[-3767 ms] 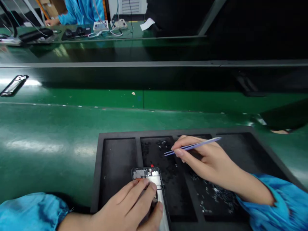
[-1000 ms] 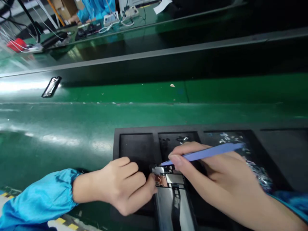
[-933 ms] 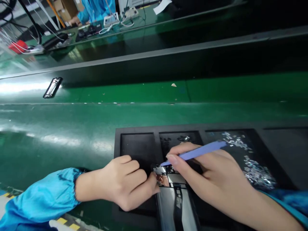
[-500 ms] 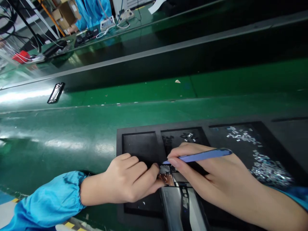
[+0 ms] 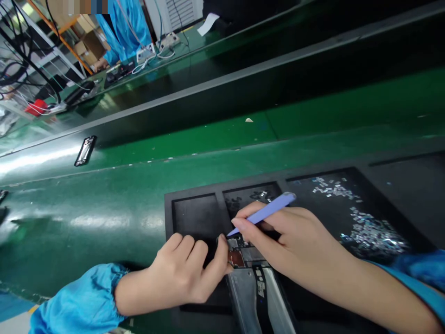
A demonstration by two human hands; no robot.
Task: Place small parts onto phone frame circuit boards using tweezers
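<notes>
An opened phone (image 5: 241, 284) lies at a slant over the black tray (image 5: 168, 206). It shows a silver battery, a black flex cable (image 5: 261, 290) and a copper-coloured patch (image 5: 236, 259). My left hand (image 5: 186, 266) grips the phone's upper left edge between thumb and index finger, the other fingers curled. Purple tweezers (image 5: 269, 209) are pinched in my right hand (image 5: 299, 246), their tip on the phone's top edge beside my left index fingertip. What the tip touches is too small to make out.
Small shiny pieces (image 5: 375, 232) are heaped in the tray's right compartment, with a few more (image 5: 263, 195) in the middle one. Another phone part (image 5: 85, 150) rests on the green bench at left. Across the bench stand a person in a blue sleeve (image 5: 128, 32) and power strips (image 5: 146, 53).
The tweezers' back end has swung upward, so they stand steeper. My left index finger is more raised and bent at the phone's edge. The camera view has shifted slightly.
</notes>
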